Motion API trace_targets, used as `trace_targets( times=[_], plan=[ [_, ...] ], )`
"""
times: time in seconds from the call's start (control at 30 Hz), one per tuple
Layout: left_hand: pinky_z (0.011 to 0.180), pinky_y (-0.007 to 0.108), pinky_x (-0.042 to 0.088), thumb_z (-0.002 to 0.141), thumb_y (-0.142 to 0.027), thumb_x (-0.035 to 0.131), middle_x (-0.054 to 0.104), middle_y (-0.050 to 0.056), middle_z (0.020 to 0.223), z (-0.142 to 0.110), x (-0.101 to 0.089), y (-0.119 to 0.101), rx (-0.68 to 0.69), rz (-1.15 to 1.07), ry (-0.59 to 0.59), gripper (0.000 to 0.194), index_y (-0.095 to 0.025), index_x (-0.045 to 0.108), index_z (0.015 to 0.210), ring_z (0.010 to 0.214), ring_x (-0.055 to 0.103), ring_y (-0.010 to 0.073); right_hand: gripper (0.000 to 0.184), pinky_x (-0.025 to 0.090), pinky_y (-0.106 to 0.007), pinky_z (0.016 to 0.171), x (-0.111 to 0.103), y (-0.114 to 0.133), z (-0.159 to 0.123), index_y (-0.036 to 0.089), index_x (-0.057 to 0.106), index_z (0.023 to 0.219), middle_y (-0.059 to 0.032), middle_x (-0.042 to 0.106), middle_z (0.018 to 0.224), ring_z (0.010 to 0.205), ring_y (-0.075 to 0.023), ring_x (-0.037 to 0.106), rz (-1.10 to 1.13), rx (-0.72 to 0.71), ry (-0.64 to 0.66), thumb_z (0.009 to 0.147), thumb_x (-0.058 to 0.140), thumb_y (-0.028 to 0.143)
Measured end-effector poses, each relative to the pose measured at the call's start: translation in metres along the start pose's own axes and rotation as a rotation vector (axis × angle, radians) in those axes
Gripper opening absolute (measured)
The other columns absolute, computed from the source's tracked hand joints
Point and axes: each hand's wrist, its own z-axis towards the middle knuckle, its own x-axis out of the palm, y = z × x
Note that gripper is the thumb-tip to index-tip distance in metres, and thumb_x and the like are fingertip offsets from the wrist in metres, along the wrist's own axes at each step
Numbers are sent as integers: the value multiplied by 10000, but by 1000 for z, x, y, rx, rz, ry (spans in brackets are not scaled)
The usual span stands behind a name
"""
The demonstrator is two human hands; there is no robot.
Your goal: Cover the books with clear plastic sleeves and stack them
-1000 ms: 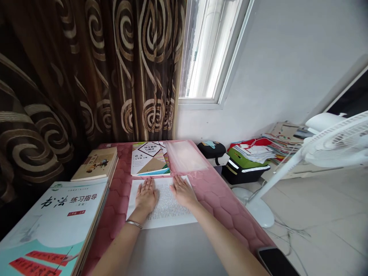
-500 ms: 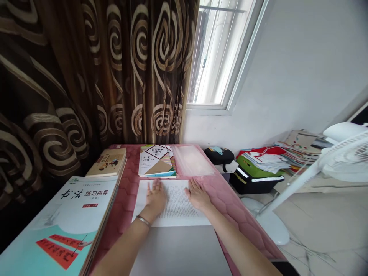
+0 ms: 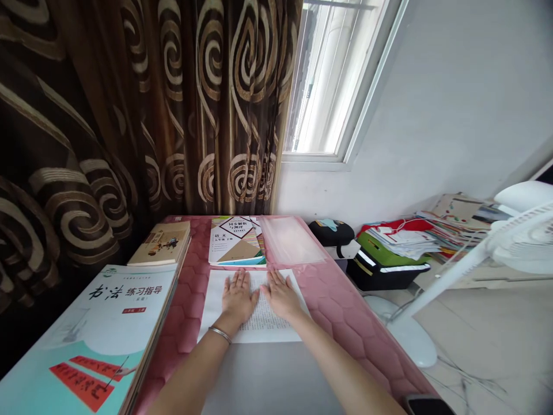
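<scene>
A printed white sheet (image 3: 263, 320) lies on the pink quilted table cover, its near edge meeting a plain grey sheet or board (image 3: 268, 374). My left hand (image 3: 239, 297), a bracelet at its wrist, rests palm down on the left half of the paper with its fingers stretched out. My right hand (image 3: 280, 294) lies flat on the right half, fingers pointing away from me. The two thumbs almost meet over the text. Beyond the fingertips is a workbook (image 3: 235, 245), and to its right clear plastic covers (image 3: 294, 239).
At left stands a stack of books topped by a calligraphy book (image 3: 108, 317), with tan-covered books (image 3: 162, 242) behind. A dark phone-like object (image 3: 427, 404) sits at the near right edge. Off the table are a white fan (image 3: 458, 271) and a black-and-green box (image 3: 384, 265).
My right hand has slid left across the paper, closer to my left hand. My left hand has shifted slightly right and now lies flatter.
</scene>
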Motion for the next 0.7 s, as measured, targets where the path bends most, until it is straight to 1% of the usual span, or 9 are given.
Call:
trace_targets(
  times=[0.13, 0.23, 0.33, 0.4, 0.43, 0.5, 0.53, 0.6, 0.7],
  plan=[
    [1197, 479, 102, 934, -506, 204, 160, 109, 1601, -5, -8, 26, -143, 29, -18, 717, -86, 218, 1516, 1477, 162, 241, 666, 102, -475, 1176, -11, -38, -7, 74, 279, 1505, -140, 238, 1576, 1473, -228, 169, -66, 136, 24, 993, 144, 478],
    [1191, 515, 91, 940, -514, 186, 149, 131, 1600, -10, -13, 46, -252, 70, -31, 717, -85, 226, 1514, 1480, 148, 253, 658, 91, -507, 1169, -10, -46, -9, 75, 269, 1507, -145, 230, 1579, 1473, -231, 166, -73, 171, 8, 992, 136, 461],
    [1163, 604, 52, 944, -489, 222, 211, 196, 1576, -11, -14, 48, -364, 146, -67, 697, -54, 305, 1482, 1475, 145, 312, 669, 88, -503, 1169, -4, -46, -7, 70, 256, 1510, -140, 212, 1585, 1475, -227, 154, -73, 177, -3, 989, 119, 467],
    [1139, 653, 7, 948, -354, 268, 247, 227, 1557, -10, -11, 36, -313, 197, -105, 606, -34, 358, 1455, 1467, 154, 346, 671, 79, -494, 1172, -2, -46, -6, 76, 244, 1515, -128, 194, 1592, 1477, -220, 144, -77, 182, 6, 988, 110, 470],
    [1141, 646, -6, 936, -259, 280, 252, 217, 1559, -9, -8, 27, -236, 206, -117, 567, -44, 368, 1453, 1468, 160, 336, 668, 79, -494, 1172, -3, -46, -6, 79, 238, 1517, -124, 185, 1595, 1477, -219, 144, -80, 186, 12, 989, 111, 469],
    [1170, 587, 17, 888, -114, 288, 251, 157, 1574, -5, -3, 7, -50, 188, -111, 587, -101, 354, 1471, 1472, 176, 273, 658, 83, -508, 1168, -7, -44, -5, 72, 233, 1517, -135, 177, 1596, 1475, -238, 150, -88, 195, 29, 991, 135, 454],
    [1181, 558, 46, 878, -95, 289, 257, 129, 1577, -4, 0, -2, 10, 170, -96, 605, -129, 342, 1480, 1469, 191, 246, 653, 81, -520, 1164, -10, -41, -5, 54, 242, 1511, -154, 187, 1591, 1474, -259, 150, -92, 197, 35, 991, 157, 440],
    [1183, 546, 96, 896, -138, 282, 262, 109, 1578, -1, 2, -16, 41, 136, -64, 597, -150, 321, 1491, 1463, 218, 234, 643, 85, -512, 1164, -14, -31, -5, 37, 276, 1498, -174, 228, 1577, 1473, -279, 147, -95, 179, 40, 991, 189, 422],
    [1169, 591, 95, 922, -255, 275, 216, 130, 1586, 3, 2, -20, 50, 99, -21, 594, -118, 286, 1499, 1469, 196, 264, 629, 101, -434, 1178, -12, -3, -4, 104, 303, 1503, -115, 274, 1573, 1475, -224, 157, 12, 14, 52, 1000, 130, 441]
  ],
)
